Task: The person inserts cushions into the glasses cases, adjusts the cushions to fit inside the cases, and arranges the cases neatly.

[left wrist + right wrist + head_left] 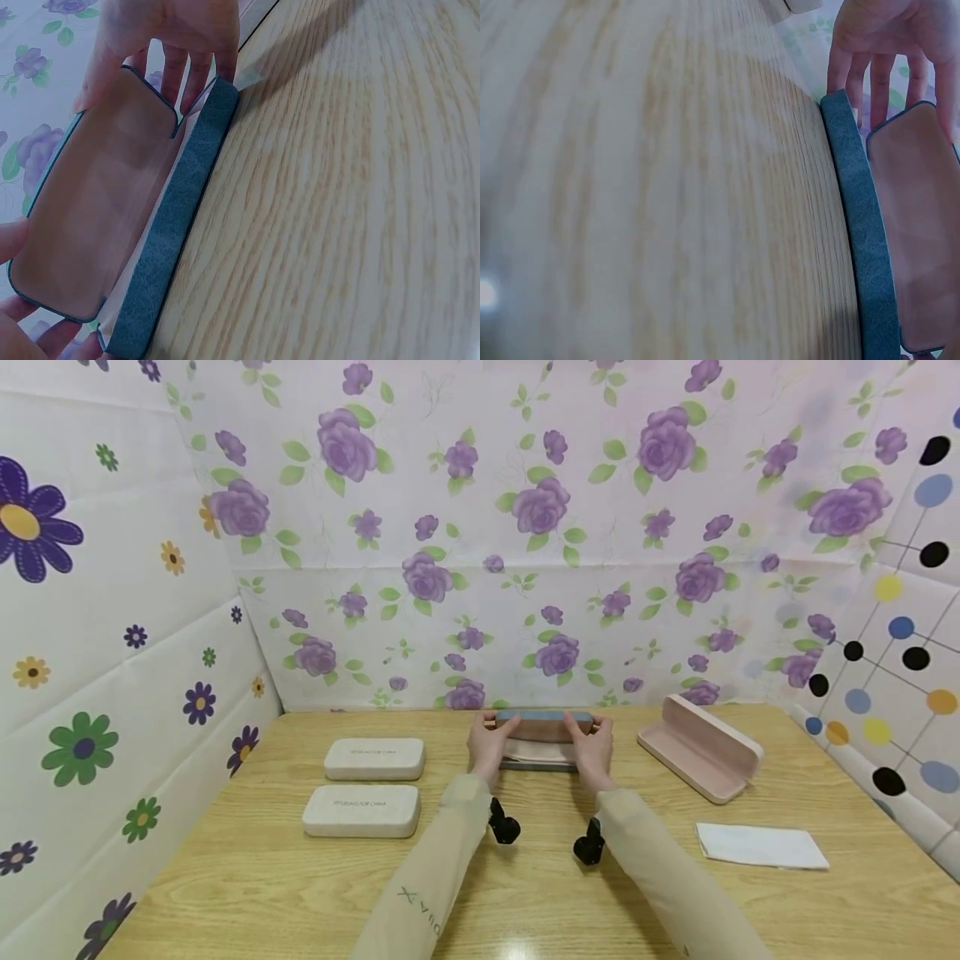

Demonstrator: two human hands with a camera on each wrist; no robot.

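A blue glasses case (540, 727) with a brownish-pink lining stands at the back middle of the table, its lid raised. My left hand (487, 745) grips its left end and my right hand (594, 750) its right end, thumbs on the lid. In the left wrist view, the right hand (169, 37) shows at the far end, its thumb at the lid edge and fingers behind and at the end of the case. The right wrist view shows the left hand (900, 45) likewise. Something pale lies in the case's base; whether lining or cloth, I cannot tell.
Two closed white glasses cases, one behind (374, 758) and one in front (362, 812), lie to the left. At right, a pink glasses case (697, 747) lies open, with a folded white cloth (761, 846) nearer. A flowered wall covering (510, 635) rises behind the table.
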